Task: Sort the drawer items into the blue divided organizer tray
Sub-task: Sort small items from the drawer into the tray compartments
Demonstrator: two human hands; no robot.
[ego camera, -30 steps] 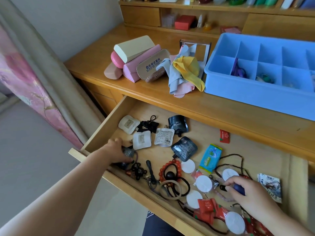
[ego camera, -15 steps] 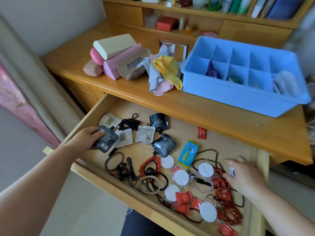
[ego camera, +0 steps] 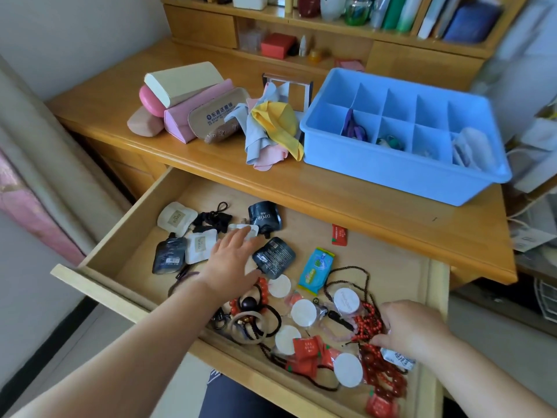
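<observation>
The drawer (ego camera: 135, 236) is pulled open, and most of the small things are in it, not yet sorted. The blue tray (ego camera: 391, 176) sits up on the desk (ego camera: 211, 182), just behind the drawer. A few of its boxes already hold something.

The left hand (ego camera: 233, 260) is flat over the packets. Its fingers are straight and a little apart, and the tips lie on a white packet (ego camera: 241, 228). It holds nothing. A black packet (ego camera: 272, 257) lies just beside its thumb. The right hand (ego camera: 413, 330) is at the near right of the drawer. Its fingers are curled down onto a string of red beads (ego camera: 369, 322), and it looks like they are pinching it.

To do this step well, I think the left hand should gather packets of 1 kind together, so they all go in 1 box. The right hand should lift the beads slowly, because dark cords (ego camera: 346, 276) and hair ties (ego camera: 265, 327) are tangled close by and could come up too.

The right hand hides the beads under it, so I cannot tell how much of the string it has. The things in the tray are mostly hidden by its walls. The right side is blurry.
</observation>
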